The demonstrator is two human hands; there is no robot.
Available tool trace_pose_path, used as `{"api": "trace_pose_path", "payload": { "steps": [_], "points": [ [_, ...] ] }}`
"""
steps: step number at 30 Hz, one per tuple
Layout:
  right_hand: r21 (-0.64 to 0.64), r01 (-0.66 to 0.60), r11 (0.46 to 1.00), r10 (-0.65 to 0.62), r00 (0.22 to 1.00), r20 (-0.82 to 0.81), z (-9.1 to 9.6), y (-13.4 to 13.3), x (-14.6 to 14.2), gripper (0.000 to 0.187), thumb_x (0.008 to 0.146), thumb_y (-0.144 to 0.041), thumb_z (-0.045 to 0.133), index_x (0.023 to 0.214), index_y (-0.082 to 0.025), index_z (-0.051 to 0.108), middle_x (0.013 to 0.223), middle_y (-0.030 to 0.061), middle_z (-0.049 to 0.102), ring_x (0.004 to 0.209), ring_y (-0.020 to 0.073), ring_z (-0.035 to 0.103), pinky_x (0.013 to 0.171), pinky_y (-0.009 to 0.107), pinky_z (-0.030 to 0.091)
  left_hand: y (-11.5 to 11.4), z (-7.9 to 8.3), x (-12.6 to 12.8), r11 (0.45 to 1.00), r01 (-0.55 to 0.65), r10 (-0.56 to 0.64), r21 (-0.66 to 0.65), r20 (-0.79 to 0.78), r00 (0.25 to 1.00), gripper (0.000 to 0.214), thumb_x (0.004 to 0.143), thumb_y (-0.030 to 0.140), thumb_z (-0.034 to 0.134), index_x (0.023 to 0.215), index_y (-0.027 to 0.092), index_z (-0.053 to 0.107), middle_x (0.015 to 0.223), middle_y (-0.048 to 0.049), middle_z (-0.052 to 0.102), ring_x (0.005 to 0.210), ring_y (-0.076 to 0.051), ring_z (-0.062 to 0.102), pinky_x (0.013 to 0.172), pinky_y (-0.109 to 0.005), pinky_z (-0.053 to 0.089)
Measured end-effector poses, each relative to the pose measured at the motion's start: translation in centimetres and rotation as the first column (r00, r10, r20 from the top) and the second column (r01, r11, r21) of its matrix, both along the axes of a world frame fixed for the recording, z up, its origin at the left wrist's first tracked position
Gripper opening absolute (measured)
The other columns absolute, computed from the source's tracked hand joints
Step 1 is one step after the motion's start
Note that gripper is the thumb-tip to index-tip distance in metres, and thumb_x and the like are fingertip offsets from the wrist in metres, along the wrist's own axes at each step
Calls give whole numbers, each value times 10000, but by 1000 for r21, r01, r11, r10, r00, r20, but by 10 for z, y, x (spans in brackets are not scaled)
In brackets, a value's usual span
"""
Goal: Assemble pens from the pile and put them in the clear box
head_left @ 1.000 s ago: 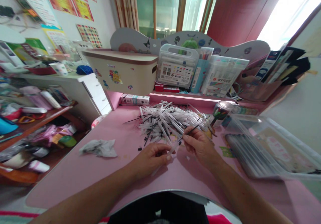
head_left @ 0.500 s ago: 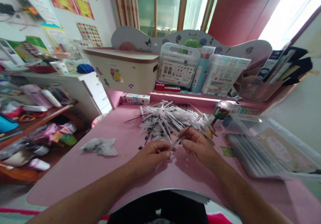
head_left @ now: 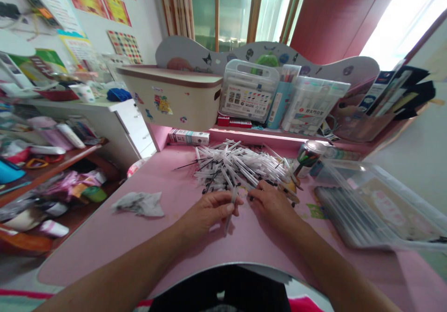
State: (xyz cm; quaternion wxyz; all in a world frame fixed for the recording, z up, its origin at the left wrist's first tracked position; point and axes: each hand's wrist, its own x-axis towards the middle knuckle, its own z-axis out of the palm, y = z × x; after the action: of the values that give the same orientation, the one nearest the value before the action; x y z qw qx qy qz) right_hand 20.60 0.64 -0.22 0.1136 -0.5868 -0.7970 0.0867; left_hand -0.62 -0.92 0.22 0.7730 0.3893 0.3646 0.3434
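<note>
My left hand pinches a translucent whitish pen barrel between thumb and fingers, tilted with its lower end towards me. Just right of it, low over the desk, my right hand has its fingers bent together and pointing left. A small black piece shows at those fingertips; its exact kind is too small to tell. Beyond both hands lies a heap of white pen barrels, with dark thin rods and black bits among them.
A crumpled tissue lies on the pink desk at left. To the right are a cut can with pens and a clear plastic box with grey tubes. A shelf behind carries a beige bin and marker cases.
The thin dark rod that was at the barrel's end between both hands no longer shows there. My right hand has lowered towards the desk; the barrel in my left hand stands steeper.
</note>
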Motion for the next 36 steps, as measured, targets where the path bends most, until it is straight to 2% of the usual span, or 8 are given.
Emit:
{"api": "trace_pose_path", "payload": {
  "steps": [4, 7, 9, 11, 14, 21, 26, 36],
  "points": [
    [56, 7, 998, -7, 1000, -11, -2, -1, -3, 220, 901, -229, 537, 787, -211, 723, 904, 63, 616, 772, 160, 551, 709, 297, 349, 1, -1, 0, 999, -2, 1, 50, 10, 1000, 356, 705, 376, 816, 998, 190, 735, 714, 2, 593, 579, -93, 546, 542, -210, 407],
    [30, -20, 999, 28, 962, -272, -2, 2, 2, 137, 832, -165, 573, 809, -207, 701, 891, 55, 645, 802, 176, 577, 722, 300, 386, 1, -2, 1, 998, -17, 19, 64, -34, 999, 369, 715, 356, 803, 1034, 190, 723, 682, 12, 574, 562, -87, 503, 514, -202, 350],
    [-44, -61, 997, 29, 852, -522, 0, 4, 6, 139, 800, -141, 574, 855, -206, 684, 847, 34, 666, 781, 171, 597, 712, 293, 422, 0, -2, 3, 996, -15, 22, 90, -74, 997, 370, 721, 362, 795, 1039, 184, 727, 677, 16, 570, 558, -84, 481, 518, -206, 326],
    [-132, -103, 986, -24, 694, -720, 3, 4, 8, 125, 790, -165, 587, 876, -204, 669, 778, 13, 665, 700, 154, 605, 658, 277, 448, -1, -1, 5, 989, 8, 7, 146, -104, 995, 358, 710, 365, 798, 1003, 167, 744, 681, 14, 575, 585, -87, 475, 555, -215, 335],
    [-183, -140, 973, -79, 545, -835, 7, 2, 7, 113, 772, -205, 627, 876, -201, 671, 700, -11, 638, 610, 132, 599, 591, 258, 455, -2, 3, 7, 972, 39, -8, 233, -129, 992, 304, 694, 347, 795, 920, 145, 770, 706, 1, 594, 648, -102, 478, 623, -232, 359],
    [-83, -130, 988, 9, 588, -809, 12, -4, 2, 144, 778, -159, 611, 868, -200, 716, 825, 17, 641, 624, 111, 605, 590, 250, 476, 3, 0, 3, 936, 132, -62, 326, -218, 974, 299, 766, 336, 717, 988, 145, 779, 803, -38, 658, 727, -145, 505, 670, -263, 357],
    [-70, -156, 985, 35, 588, -808, 12, -4, 3, 144, 788, -152, 613, 867, -201, 723, 826, 18, 636, 627, 104, 597, 587, 236, 474, 3, -7, 2, 938, 130, -53, 323, -236, 970, 292, 796, 311, 688, 1028, 153, 768, 851, -46, 682, 767, -159, 527, 697, -273, 358],
    [-54, -186, 981, 73, 614, -786, 13, -3, 4, 152, 797, -153, 601, 861, -210, 726, 813, 14, 623, 637, 111, 590, 608, 252, 469, 3, -2, 2, 929, 155, -60, 337, -276, 959, 308, 795, 364, 684, 998, 148, 766, 844, -47, 672, 772, -169, 530, 695, -278, 355]
  ]
}}
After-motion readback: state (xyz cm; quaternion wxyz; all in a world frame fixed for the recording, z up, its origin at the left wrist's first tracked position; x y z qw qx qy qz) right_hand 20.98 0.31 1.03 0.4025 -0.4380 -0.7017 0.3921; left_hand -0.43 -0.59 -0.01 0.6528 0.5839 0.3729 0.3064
